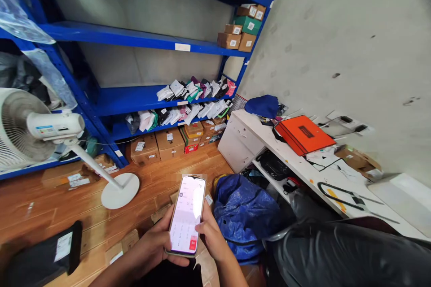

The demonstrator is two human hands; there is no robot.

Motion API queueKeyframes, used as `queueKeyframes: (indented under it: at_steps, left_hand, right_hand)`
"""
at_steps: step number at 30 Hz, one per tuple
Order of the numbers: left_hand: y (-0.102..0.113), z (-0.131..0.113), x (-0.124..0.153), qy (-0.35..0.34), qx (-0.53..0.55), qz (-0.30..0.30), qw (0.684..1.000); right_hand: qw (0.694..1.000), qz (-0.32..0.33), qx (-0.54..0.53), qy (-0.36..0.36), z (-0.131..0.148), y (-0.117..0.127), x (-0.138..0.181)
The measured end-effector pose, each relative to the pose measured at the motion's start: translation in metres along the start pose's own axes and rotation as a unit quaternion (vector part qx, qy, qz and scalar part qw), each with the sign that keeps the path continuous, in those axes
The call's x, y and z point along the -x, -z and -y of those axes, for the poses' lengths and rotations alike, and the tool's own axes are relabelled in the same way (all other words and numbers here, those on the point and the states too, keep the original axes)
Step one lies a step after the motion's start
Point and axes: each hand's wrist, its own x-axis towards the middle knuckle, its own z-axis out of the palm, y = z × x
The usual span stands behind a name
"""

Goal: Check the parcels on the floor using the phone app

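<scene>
A smartphone with a lit white screen is held upright low in the middle of the head view. My left hand wraps around its left edge and bottom. My right hand grips its right edge, thumb on the screen near a red button. Below the phone lie a wooden floor and some flat cardboard pieces.
Blue metal shelving holds small cardboard boxes and bagged packets. A white standing fan is at left. A white desk at right carries an orange box. A blue bag and black bags lie beside me.
</scene>
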Motion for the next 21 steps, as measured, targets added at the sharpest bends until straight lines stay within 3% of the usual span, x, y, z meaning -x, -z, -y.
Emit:
queueKeyframes:
  at_steps: [4, 9, 16, 21]
  left_hand:
    - [0.02, 0.024, 0.027, -0.026, 0.018, 0.017, 0.999]
    - [0.038, 0.059, 0.078, -0.05, 0.025, -0.018, 0.998]
    - [0.046, 0.125, 0.175, -0.051, 0.118, -0.059, 0.99]
    - [0.051, 0.176, 0.221, 0.009, 0.148, -0.084, 0.985]
  right_hand:
    - [0.999, 0.022, 0.024, -0.017, -0.011, -0.021, 0.013]
    - [0.999, 0.027, 0.012, -0.042, -0.036, -0.067, 0.046]
    - [0.995, -0.015, -0.048, -0.089, -0.11, -0.119, 0.123]
    - [0.982, 0.04, -0.113, -0.143, -0.143, -0.133, 0.185]
